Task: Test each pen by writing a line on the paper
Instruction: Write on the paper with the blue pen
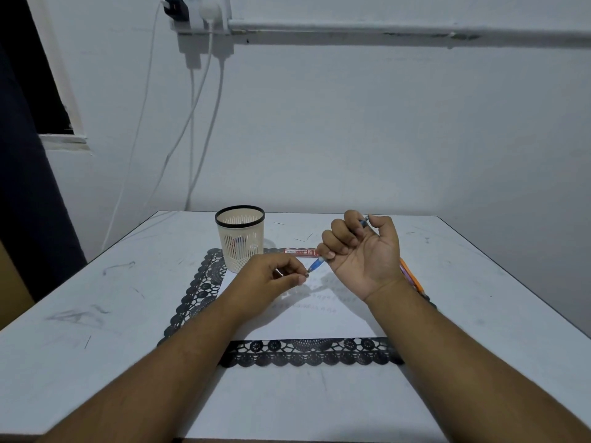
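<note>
The right hand [361, 251] is palm up above the paper [307, 318], fingers curled tight round a blue pen [316, 263], its tip pointing left. The left hand [271, 279] pinches finger and thumb together right at that tip, holding something too small to make out. More pens [411, 276] lie beside the right wrist; a cream basket [240, 238] stands behind the left hand.

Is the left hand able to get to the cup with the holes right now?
Probably yes. The left hand is just in front of the pen holder, with nothing between them. But its fingers are pinching the tip of the blue pen, so it would have to let go first.
</note>
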